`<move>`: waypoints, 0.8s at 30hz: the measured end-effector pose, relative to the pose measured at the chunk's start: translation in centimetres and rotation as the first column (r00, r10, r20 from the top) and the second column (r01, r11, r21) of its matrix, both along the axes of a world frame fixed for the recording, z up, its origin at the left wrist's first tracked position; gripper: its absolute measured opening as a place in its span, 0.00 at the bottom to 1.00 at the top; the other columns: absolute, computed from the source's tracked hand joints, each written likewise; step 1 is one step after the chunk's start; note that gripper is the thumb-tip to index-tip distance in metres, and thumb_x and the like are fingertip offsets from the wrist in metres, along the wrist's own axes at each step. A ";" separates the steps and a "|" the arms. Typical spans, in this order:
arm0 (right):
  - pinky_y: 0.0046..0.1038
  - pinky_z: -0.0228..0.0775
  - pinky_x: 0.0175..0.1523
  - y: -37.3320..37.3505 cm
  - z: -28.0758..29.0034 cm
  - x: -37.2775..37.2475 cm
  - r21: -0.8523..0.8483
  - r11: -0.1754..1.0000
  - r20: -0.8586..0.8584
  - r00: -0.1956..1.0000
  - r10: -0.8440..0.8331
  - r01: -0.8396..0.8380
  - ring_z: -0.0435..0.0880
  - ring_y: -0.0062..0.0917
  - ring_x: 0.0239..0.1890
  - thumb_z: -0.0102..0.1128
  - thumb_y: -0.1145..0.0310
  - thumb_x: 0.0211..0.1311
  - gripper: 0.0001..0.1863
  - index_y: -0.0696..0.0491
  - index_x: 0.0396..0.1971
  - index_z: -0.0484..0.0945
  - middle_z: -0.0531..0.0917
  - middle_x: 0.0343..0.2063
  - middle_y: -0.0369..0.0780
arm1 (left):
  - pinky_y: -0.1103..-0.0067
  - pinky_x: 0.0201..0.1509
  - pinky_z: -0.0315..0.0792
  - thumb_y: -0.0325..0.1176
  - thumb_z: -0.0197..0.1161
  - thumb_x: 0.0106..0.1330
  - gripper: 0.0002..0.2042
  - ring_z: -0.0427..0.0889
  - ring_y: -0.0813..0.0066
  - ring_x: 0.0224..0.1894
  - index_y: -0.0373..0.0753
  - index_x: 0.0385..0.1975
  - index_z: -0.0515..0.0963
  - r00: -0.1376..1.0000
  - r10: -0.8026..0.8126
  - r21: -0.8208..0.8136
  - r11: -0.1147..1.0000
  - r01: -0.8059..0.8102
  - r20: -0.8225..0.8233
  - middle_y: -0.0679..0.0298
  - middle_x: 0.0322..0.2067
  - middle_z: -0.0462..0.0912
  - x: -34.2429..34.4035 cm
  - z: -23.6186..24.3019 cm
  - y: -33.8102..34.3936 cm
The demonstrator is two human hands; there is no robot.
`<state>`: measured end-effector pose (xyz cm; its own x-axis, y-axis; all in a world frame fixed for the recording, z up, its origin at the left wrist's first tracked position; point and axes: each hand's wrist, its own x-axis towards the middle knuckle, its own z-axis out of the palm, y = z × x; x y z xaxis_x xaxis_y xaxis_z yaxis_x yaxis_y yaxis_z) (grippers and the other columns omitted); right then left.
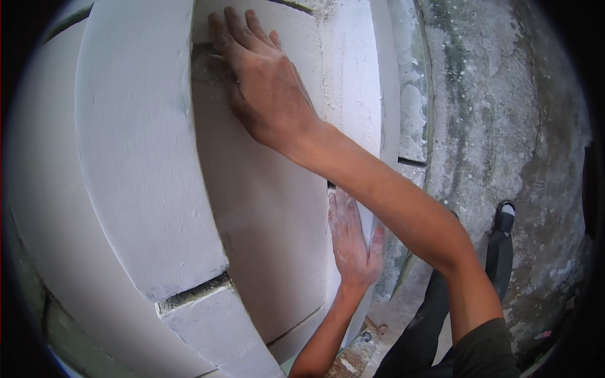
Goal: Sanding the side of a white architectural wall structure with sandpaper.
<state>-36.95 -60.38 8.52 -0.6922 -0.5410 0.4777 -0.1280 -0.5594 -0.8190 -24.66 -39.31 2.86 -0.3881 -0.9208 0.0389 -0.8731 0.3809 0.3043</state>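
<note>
While the view looks down the face of a white, chalky block wall, a large white rectangular block (265, 208) stands on edge in the middle, and both bare hands press against it. The right hand (265, 82) lies flat on the block's upper part, fingers extended and close together, fingertips reaching the block's top left corner, where a dark mortar joint meets a thick white block course (138, 145) just beside it. The left hand (351, 242) is spread open on the block's right edge lower down, fingers pointing up, thumb wrapped over the edge. Neither hand grips anything. Right of the block lies rough grey concrete ground (504, 113), with a dark-trousered leg and black shoe (504, 217) on it.
</note>
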 end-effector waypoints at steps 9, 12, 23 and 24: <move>0.50 0.64 0.69 4.7 -2.2 1.0 -0.019 0.996 -0.154 0.984 0.084 -0.088 0.70 0.49 0.67 0.58 0.82 0.55 0.34 0.56 0.66 0.69 0.72 0.63 0.54 | 0.54 0.77 0.46 0.38 0.58 0.67 0.32 0.58 0.36 0.72 0.25 0.68 0.62 0.995 0.068 0.132 0.990 -0.058 -0.071 0.36 0.69 0.62 1.3 0.4 -0.1; 0.44 0.73 0.60 3.6 -1.2 -2.2 0.010 0.982 0.054 0.981 0.189 -0.190 0.81 0.47 0.55 0.60 0.77 0.58 0.23 0.60 0.56 0.75 0.82 0.51 0.54 | 0.56 0.78 0.46 0.37 0.58 0.67 0.33 0.56 0.37 0.74 0.25 0.69 0.61 0.996 0.003 0.032 0.999 -0.001 -0.084 0.39 0.71 0.60 0.8 0.8 -0.9; 0.41 0.75 0.58 -3.6 -0.8 -3.0 -0.241 0.961 0.089 0.989 -0.116 0.134 0.82 0.47 0.50 0.59 0.81 0.52 0.18 0.64 0.46 0.82 0.83 0.47 0.52 | 0.62 0.69 0.61 0.39 0.61 0.69 0.28 0.71 0.45 0.64 0.29 0.65 0.67 0.964 -0.060 0.060 0.995 0.078 -0.259 0.44 0.64 0.71 -3.0 -0.8 -8.7; 0.44 0.69 0.65 -2.4 -0.5 -1.8 -0.204 0.975 0.023 0.996 -0.081 0.084 0.78 0.46 0.58 0.60 0.82 0.53 0.21 0.61 0.50 0.80 0.80 0.54 0.53 | 0.62 0.69 0.61 0.39 0.61 0.69 0.28 0.71 0.45 0.64 0.29 0.65 0.67 0.967 -0.057 0.059 0.995 0.074 -0.249 0.44 0.64 0.71 -3.0 -0.8 -8.2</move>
<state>-38.72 -62.76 7.98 -0.7381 -0.3735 0.5619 -0.1698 -0.7031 -0.6905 -27.67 -47.52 2.08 -0.4338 -0.8975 0.0797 -0.7413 0.4058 0.5345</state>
